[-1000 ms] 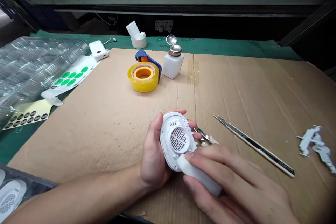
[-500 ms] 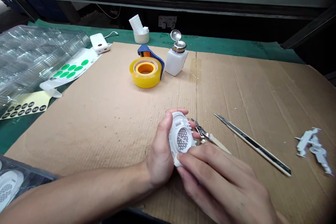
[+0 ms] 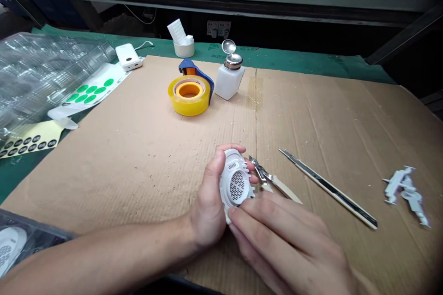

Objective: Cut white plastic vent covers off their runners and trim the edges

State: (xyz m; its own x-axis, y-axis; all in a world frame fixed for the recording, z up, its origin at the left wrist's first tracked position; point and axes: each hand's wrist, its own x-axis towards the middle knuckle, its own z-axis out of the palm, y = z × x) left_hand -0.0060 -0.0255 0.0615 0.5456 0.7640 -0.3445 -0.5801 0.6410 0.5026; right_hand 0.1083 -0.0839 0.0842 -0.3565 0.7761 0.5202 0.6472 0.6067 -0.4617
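Note:
A white oval plastic shell (image 3: 236,183) with a slotted grille and small tabs along its right edge is held tilted over the cardboard. My left hand (image 3: 208,207) wraps around it, thumb on the left rim and fingertips showing past the right side. At the shell's lower end, my right hand (image 3: 287,239) is closed, its fingertips pinching the edge; the contact spot is partly hidden. Just beyond my right hand lie cutting nippers (image 3: 282,187) with cream handles, partly covered. A slim craft knife (image 3: 328,189) rests farther right.
White plastic scraps (image 3: 403,189) lie at the right. Toward the back stand a yellow tape roll (image 3: 188,105) in a blue dispenser and a white pump bottle (image 3: 229,82). Clear plastic trays (image 3: 51,69) and sticker sheets (image 3: 104,78) occupy the left. A dark tray (image 3: 41,235) holds another white shell.
The view has shifted slightly, so everything sits a little farther left. My right fingertips have slid slightly toward the shell's lower edge; my left hand keeps its hold.

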